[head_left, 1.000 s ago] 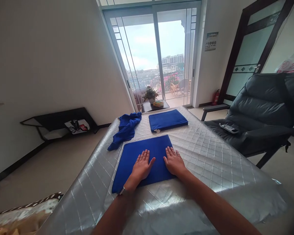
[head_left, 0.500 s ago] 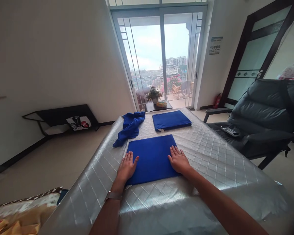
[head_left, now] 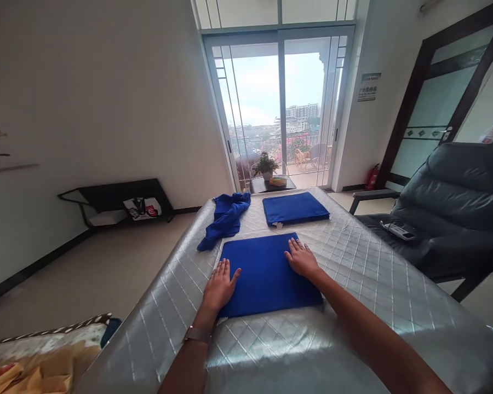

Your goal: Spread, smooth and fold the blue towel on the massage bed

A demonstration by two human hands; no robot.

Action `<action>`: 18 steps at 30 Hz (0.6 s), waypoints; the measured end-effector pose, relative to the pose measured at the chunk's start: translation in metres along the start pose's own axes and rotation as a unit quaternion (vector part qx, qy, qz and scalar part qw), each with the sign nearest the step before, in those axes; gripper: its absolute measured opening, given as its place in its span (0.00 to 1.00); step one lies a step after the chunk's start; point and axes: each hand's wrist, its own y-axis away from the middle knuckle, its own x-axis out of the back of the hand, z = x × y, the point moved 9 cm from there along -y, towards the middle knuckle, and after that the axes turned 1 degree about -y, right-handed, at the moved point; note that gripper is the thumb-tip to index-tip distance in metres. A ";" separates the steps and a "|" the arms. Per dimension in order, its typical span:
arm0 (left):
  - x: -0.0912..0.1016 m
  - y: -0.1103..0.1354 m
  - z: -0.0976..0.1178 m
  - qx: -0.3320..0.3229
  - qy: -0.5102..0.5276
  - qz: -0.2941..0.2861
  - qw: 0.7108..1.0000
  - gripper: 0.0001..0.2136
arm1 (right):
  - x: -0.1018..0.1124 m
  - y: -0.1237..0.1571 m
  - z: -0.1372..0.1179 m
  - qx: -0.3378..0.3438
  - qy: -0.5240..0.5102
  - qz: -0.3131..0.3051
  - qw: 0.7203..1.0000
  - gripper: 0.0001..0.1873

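Observation:
A flat, neatly folded blue cloth (head_left: 267, 279) lies before me on the silver quilted table cover (head_left: 365, 268). My left hand (head_left: 221, 285) rests flat along its left edge, fingers stretched out and thumb apart. On its upper right edge lies my right hand (head_left: 302, 257), also flat with the fingers extended. Neither hand grips anything. Beyond it sits a thicker folded blue stack (head_left: 296, 208) with a small white tag at its front edge. To the left of that, a crumpled blue cloth (head_left: 225, 219) lies loose.
A dark armchair (head_left: 452, 202) with a remote-like device (head_left: 398, 230) on its seat stands at the right. Past the far edge are a small table with a potted plant (head_left: 266, 165) and a sliding glass door. A patterned cloth with yellowish items (head_left: 36, 361) is at lower left.
My right hand has slid up along the right edge of the folded cloth. The left hand stays at the left edge. The whole view has shifted slightly.

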 end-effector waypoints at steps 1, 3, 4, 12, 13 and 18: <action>0.000 0.000 -0.001 0.001 -0.001 0.003 1.000 0.38 | -0.005 -0.003 0.002 -0.004 -0.001 -0.002 1.000 0.36; 0.000 -0.001 -0.005 0.010 -0.001 0.000 1.000 0.38 | -0.014 -0.007 0.006 -0.007 -0.002 -0.007 1.000 0.36; 0.000 -0.001 -0.007 0.017 0.000 -0.005 1.000 0.39 | -0.017 -0.007 0.007 -0.006 -0.002 -0.008 1.000 0.36; 0.028 0.003 0.006 0.004 0.001 0.052 0.999 0.38 | -0.013 -0.005 0.005 -0.009 -0.022 -0.001 1.000 0.36; 0.032 0.004 0.020 -0.014 -0.005 0.061 0.998 0.37 | -0.013 -0.004 0.004 -0.010 -0.027 -0.002 1.000 0.36; 0.037 0.003 0.135 -0.178 -0.007 0.069 0.982 0.31 | -0.013 -0.004 0.004 -0.010 -0.047 0.000 0.999 0.35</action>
